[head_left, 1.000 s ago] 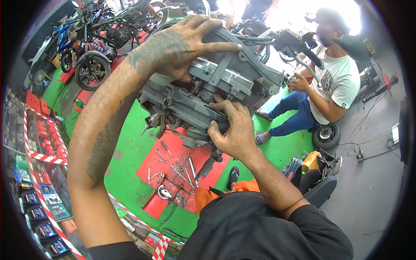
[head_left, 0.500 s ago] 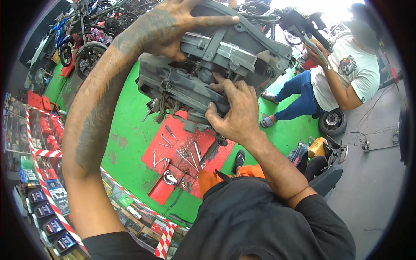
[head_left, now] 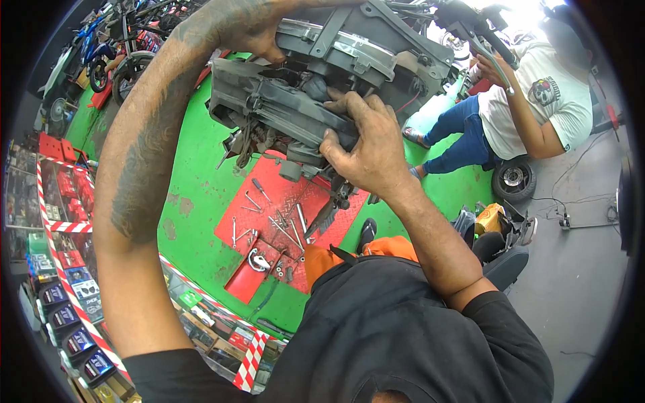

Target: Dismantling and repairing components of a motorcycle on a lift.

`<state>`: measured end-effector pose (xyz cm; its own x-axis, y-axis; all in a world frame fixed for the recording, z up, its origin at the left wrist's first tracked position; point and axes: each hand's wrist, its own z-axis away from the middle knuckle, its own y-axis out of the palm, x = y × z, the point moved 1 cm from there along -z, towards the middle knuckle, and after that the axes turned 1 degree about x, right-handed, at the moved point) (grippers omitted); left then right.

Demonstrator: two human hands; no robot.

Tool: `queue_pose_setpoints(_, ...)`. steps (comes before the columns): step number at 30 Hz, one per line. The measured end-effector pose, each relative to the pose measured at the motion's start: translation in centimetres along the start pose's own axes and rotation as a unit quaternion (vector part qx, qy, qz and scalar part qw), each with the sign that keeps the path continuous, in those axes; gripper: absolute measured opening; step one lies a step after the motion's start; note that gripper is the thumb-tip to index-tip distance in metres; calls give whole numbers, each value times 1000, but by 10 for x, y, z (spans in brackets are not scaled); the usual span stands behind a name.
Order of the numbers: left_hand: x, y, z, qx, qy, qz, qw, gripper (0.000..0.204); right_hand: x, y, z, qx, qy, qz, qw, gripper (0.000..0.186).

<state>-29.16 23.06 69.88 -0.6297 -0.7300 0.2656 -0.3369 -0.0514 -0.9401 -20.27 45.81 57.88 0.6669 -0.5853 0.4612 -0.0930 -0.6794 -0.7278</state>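
Observation:
A motorcycle's dark instrument panel unit (head_left: pixel 359 59), with a clear-edged casing, is tilted up over a black plastic cover (head_left: pixel 289 111). My left hand (head_left: pixel 259 30) grips the unit's left side. Its thumb presses the near edge; the other fingers are mostly cut off at the top of the view. My right hand (head_left: pixel 373 151) holds the right end of the black cover, thumb on its near face and curled fingers at the gap below the unit. Beside those fingertips is a dark rounded boot (head_left: pixel 316 87). Wiring behind it is partly hidden.
At the right a person (head_left: pixel 547 101) in a white shirt holds the handlebar (head_left: pixel 494 43). Below, several wrenches and a screwdriver (head_left: pixel 261 189) lie on a red platform (head_left: pixel 235 221). Display cases with striped tape (head_left: pixel 70 295) stand left; a wheel (head_left: pixel 514 178) lies right.
The instrument panel unit and my left hand have shifted up in the view, taking the left fingers mostly out of it. My right hand keeps its hold on the cover, fingers curled a little more.

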Motion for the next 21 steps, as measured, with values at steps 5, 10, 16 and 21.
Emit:
queue_pose_setpoints(5, 5, -9, 27, -83, 60, -4, 995, 138, 21, 9, -3, -24, -34, -35, 999, 47)
queue_pose_setpoints(10, -45, -51, 8, 97, -62, -50, 992, 133, 23, 6, 14, -50, -9, -8, 999, 65)
queue_pose_setpoints(16, -31, -28, 27, 45, -49, -72, 995, 131, 33, 23, 15, -43, -2, -3, 999, 69)
queue_pose_setpoints(21, -40, -29, 18, -21, -45, -101, 994, 135, 29, 26, -1, -144, 5, 66, 987, 55)
